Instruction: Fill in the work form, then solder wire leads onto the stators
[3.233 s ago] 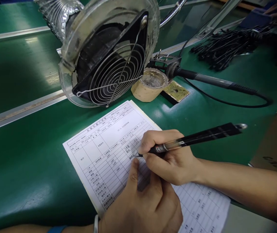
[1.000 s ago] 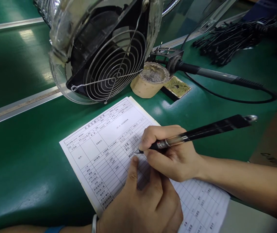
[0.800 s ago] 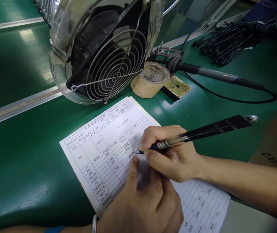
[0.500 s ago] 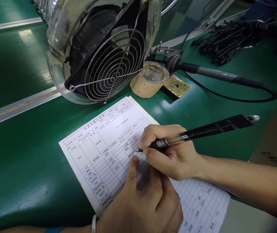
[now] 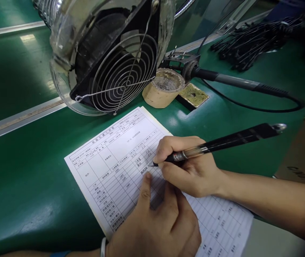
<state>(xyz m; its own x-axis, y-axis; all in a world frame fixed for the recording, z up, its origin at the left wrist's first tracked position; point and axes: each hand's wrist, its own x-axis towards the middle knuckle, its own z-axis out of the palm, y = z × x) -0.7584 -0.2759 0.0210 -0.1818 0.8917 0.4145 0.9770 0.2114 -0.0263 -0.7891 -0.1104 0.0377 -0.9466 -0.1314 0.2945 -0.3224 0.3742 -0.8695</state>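
A white printed form [image 5: 109, 160] with ruled boxes and some handwriting lies on the green bench. My right hand [image 5: 189, 167] is closed around a black pen [image 5: 222, 142], whose tip touches the paper near the middle of the form. My left hand [image 5: 160, 225] rests on the sheet's lower part, fingers curled, with the forefinger stretched out and pressing the paper just below the pen tip. A bracelet shows at my left wrist.
A black fan with a wire guard [image 5: 115, 67] inside a clear duct stands just beyond the form. Next to it are a round tan pot [image 5: 163, 89], a yellowed sponge [image 5: 193, 95], and a soldering iron [image 5: 229, 81] with its cable. Black cable bundles [image 5: 254, 39] lie far right; a cardboard box [image 5: 302, 150] sits at right.
The pen tip has shifted very slightly on the form. Both hands stay in the same place; the view has drifted a little.
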